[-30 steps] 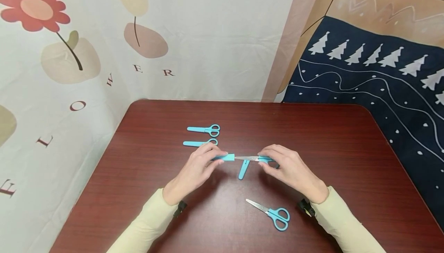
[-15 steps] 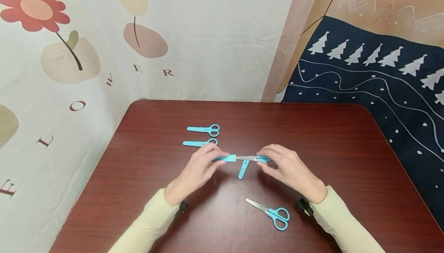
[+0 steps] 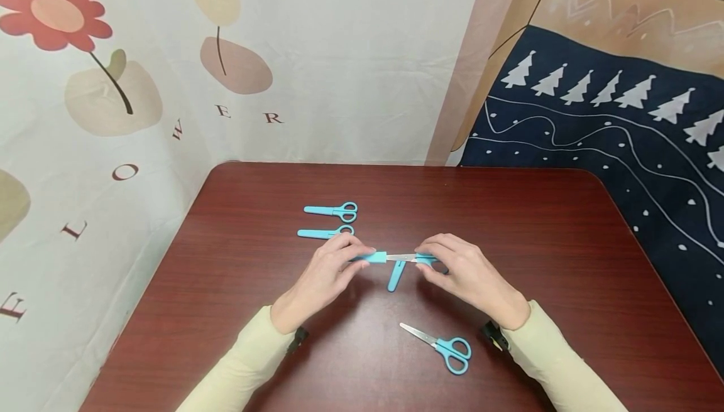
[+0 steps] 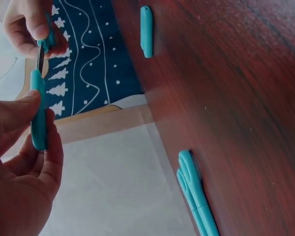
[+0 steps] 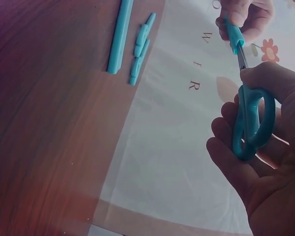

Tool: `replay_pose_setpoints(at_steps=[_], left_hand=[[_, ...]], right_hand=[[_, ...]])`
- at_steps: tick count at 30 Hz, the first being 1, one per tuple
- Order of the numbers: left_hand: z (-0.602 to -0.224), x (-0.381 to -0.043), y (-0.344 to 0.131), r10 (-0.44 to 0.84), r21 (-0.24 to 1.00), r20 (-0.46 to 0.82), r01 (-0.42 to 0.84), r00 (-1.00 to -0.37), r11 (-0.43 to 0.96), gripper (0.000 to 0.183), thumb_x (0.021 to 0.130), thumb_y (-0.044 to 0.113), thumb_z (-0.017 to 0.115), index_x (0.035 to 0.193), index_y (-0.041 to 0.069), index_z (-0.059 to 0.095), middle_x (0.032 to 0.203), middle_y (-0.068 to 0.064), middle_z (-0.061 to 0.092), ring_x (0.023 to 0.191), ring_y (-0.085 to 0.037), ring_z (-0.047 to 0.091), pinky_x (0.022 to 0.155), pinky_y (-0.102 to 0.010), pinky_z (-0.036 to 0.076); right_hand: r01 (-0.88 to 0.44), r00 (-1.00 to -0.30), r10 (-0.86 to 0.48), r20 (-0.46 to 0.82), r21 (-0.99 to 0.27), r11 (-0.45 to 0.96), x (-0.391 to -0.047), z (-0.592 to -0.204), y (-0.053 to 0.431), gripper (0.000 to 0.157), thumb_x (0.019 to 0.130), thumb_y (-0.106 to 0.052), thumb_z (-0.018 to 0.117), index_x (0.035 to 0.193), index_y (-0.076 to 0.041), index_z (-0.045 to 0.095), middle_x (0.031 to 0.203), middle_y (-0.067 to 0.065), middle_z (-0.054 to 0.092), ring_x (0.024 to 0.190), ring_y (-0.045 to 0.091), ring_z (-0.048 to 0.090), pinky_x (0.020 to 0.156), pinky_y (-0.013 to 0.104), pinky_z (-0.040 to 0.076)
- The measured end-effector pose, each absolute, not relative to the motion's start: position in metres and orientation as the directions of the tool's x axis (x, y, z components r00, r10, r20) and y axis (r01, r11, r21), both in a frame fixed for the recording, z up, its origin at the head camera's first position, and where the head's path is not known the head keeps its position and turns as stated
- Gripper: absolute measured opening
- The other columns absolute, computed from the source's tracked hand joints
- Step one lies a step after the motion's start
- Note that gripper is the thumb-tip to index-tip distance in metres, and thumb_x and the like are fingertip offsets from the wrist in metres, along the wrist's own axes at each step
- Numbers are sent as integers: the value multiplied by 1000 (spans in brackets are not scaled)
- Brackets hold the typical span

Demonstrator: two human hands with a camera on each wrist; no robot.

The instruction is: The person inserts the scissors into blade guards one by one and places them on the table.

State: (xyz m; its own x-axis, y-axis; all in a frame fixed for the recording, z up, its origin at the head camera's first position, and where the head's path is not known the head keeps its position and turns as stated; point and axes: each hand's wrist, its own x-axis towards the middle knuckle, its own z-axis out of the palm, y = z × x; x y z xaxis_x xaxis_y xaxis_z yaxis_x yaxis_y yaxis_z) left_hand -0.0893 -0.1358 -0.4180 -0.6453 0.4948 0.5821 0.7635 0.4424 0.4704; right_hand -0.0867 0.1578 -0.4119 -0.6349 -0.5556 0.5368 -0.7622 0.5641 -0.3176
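My left hand (image 3: 325, 277) pinches a light-blue scissors sheath (image 4: 38, 113) between thumb and fingers. Opposite it, my right hand (image 3: 469, 274) holds a pair of scissors (image 5: 253, 120) by the blue handles, thumb near the pivot. The blade tips sit inside the sheath's mouth, and a length of bare metal blade (image 3: 400, 258) shows between the two hands. Both things are held above the table. Beneath the blade, a loose blue sheath (image 3: 396, 277) lies on the table. A second pair of scissors (image 3: 444, 349), bare-bladed, lies nearer the front.
Two sheathed scissors lie beyond my left hand: a farther pair (image 3: 330, 211) and a nearer pair (image 3: 325, 233), its handles partly covered by my fingers. The reddish-brown table (image 3: 254, 192) meets a printed cloth (image 3: 351, 85) along its back edge.
The right hand has shifted slightly left with the scissors, and the left hand slightly right with the sheath. A little less bare blade shows between them. Things on the table stay put.
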Motion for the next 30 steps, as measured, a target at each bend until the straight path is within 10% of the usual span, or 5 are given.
replay_pose_setpoints(at_steps=[30], left_hand=[[-423,-89,-129,483,449,601,769,-637,455,26,84,0,83,108,7,77,100,-3,66,87,-18,55,73,-30,48]], right_hand=[[-770,-623,-575,530,-288,569,-87,-411,150,29,83,-13,86,109,-8,73,105,1,69,96,15,65,78,33,59]])
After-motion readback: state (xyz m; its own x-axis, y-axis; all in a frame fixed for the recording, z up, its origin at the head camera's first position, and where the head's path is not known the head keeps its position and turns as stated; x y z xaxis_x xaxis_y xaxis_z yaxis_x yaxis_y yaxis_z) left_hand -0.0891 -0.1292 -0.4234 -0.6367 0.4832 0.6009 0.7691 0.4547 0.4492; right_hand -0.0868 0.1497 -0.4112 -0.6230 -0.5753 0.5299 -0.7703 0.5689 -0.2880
